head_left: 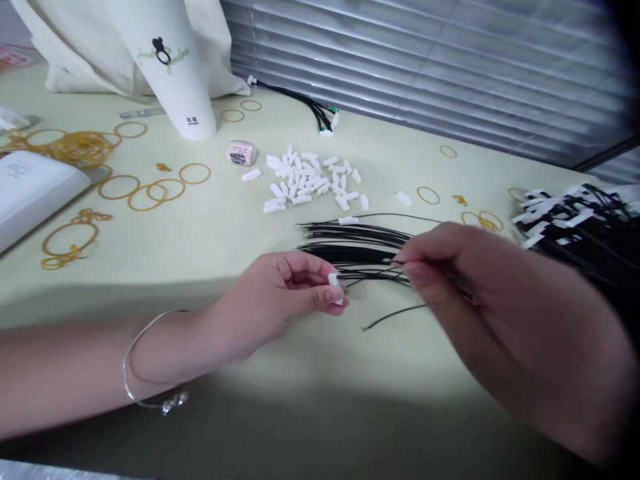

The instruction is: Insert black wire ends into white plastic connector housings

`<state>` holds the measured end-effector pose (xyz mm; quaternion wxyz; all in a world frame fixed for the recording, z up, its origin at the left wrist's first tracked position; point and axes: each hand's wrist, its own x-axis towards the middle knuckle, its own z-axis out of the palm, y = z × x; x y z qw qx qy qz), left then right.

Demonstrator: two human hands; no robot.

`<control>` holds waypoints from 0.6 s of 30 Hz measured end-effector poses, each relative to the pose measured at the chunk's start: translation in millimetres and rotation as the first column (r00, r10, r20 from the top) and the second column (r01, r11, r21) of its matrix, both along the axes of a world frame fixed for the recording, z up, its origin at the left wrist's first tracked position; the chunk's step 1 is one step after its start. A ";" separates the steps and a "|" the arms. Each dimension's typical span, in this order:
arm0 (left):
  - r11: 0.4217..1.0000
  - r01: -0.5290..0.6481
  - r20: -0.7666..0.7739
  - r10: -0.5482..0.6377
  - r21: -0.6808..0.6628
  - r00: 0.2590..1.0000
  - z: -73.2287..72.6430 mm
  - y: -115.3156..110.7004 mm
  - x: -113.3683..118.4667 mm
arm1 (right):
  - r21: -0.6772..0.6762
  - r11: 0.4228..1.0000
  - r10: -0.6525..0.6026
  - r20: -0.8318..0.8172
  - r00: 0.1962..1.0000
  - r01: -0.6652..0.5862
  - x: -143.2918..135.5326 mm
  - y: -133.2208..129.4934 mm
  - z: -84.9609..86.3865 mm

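Cup [175, 87]: white, with green script partly behind a black emblem; the second word starts "good". Near the base stand two dark characters, seemingly 古茗, over a line too small to read.
White box [35, 193]: faint grey marks on top, not legible.
Pink lump [241, 153]: carries a dark label, too blurred to read.
Left hand [265, 307]: thumb and fingers closed on a white connector [333, 279], which sits at the fingertips.
Right hand [500, 327]: thumb and forefinger pinch a thin black wire [393, 261] close to its end; the tip points left, near the connector but apart from it.
Wire bundle [345, 254]: lies on the counter [190, 243] beyond and between the hands, its bare ends to the left.
Connector pile [305, 177]: loose white pieces, farther off than the bundle.
Finished-looking cluster [590, 233]: black wires with white connectors, beyond the right hand.
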<state>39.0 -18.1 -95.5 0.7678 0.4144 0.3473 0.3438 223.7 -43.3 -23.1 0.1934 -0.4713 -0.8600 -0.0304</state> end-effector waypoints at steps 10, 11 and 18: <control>0.999 0.019 -0.028 -0.020 -0.029 0.999 -0.5 0.2 -1.2 | -0.053 0.994 0.102 0.153 0.983 -0.095 -3.0 1.7 -25.9; 0.999 0.015 -0.036 -0.016 -0.029 0.999 -0.5 0.1 -1.2 | -0.037 0.993 0.114 0.161 0.980 -0.109 -3.5 1.2 -26.5; 0.999 0.030 -0.049 -0.031 -0.017 0.998 -0.5 -0.3 -1.4 | 0.035 0.989 0.132 0.206 0.970 -0.142 -4.3 -0.6 -30.1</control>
